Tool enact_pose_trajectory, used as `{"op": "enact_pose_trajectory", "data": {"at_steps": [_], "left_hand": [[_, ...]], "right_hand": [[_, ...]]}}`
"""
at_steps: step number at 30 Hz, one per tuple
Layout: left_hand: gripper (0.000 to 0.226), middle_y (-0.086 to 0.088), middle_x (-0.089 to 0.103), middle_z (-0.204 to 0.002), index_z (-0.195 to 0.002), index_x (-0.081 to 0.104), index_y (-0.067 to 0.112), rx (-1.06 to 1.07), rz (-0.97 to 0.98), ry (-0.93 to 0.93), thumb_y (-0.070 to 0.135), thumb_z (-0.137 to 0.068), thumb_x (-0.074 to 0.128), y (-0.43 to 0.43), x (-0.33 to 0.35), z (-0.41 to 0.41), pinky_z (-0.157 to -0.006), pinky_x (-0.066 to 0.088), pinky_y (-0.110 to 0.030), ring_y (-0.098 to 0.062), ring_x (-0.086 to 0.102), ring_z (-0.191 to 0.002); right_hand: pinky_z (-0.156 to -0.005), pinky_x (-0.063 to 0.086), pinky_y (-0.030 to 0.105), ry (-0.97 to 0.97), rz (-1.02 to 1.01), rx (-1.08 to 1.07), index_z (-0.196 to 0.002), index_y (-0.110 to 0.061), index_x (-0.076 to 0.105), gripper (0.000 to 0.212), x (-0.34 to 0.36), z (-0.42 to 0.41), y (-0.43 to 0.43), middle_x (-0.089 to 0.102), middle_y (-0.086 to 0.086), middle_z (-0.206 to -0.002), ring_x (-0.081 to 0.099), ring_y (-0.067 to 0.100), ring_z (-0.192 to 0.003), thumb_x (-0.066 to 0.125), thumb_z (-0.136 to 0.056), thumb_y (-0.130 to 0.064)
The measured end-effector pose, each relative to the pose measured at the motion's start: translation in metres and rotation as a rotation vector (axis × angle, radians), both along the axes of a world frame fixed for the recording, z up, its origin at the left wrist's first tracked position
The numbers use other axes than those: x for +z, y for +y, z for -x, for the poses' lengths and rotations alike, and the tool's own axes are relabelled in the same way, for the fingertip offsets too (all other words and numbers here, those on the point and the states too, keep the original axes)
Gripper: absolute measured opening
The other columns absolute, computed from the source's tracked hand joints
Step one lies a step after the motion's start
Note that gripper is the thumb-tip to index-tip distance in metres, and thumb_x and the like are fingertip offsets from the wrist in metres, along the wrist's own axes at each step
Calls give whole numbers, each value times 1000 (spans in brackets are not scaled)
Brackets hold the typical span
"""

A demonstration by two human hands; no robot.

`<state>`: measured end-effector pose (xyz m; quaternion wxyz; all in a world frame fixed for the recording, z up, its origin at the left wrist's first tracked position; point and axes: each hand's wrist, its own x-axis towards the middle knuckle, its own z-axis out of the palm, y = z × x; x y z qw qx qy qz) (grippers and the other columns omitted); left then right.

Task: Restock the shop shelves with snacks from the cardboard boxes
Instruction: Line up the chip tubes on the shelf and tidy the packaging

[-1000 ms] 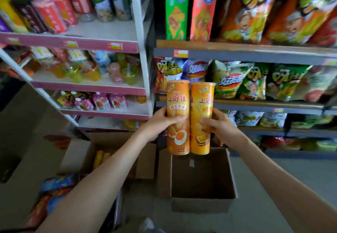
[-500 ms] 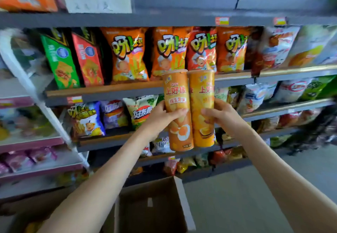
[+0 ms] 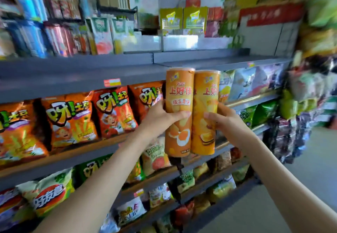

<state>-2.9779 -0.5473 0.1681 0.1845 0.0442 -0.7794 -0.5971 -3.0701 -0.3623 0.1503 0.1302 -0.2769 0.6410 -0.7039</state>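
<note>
Two tall orange chip cans stand upright side by side in front of me. My left hand (image 3: 160, 117) grips the left chip can (image 3: 178, 94), which shows an egg picture near its base. My right hand (image 3: 223, 121) grips the right chip can (image 3: 205, 98), thumb across its front. The cans touch each other and their tops reach the front edge of the grey upper shelf (image 3: 127, 68). No cardboard box is in view.
The upper shelf carries blue and red tubes (image 3: 36, 32) at the left and boxed goods (image 3: 171, 19) at the back, with bare grey surface (image 3: 209, 54) behind the cans. Orange snack bags (image 3: 73, 119) fill the shelf below. Hanging packets (image 3: 310, 90) crowd the right.
My view has swung upward from the boxes on the floor to the upper shelves. Both hands have raised the two cans together toward the grey upper shelf.
</note>
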Motion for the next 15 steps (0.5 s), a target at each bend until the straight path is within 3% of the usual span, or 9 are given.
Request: {"op": "enact_pose_trajectory", "data": {"at_steps": [2,7,10,15], "left_hand": [[30,14,71,-87,-94,60,33,8,18,35,29,-73,82,33,18,40,-66,54,-19,1,69,-73],[45,5,74,-95,-102,66,27,79,72,95,38,-64,86,97,62,129,-83,57,-36,-12,71,-85],[46,5,74,-96,-107,66,24,97,72,94,38,-68,84,121,93,174,-80,56,-32,-11,71,-84],[36,3,74,-89,-96,69,21,168,115,141,32,-66,85,140,142,262,-76,53,-28,-12,71,-81]], "right_hand": [[-62,52,20,41,8,-19,-112,-15,62,45,14,38,29,73,-4,-92,70,11,-81,71,-69,-25],[-59,51,18,104,34,-29,-106,-17,63,25,50,130,90,73,-10,-84,69,8,-78,71,-82,-13],[-60,51,18,135,51,-15,-111,-13,62,32,71,182,116,72,-8,-87,68,7,-77,71,-80,-14],[-57,50,16,179,142,-33,-106,-17,64,27,104,280,139,72,-5,-89,68,6,-74,71,-80,-11]]}}
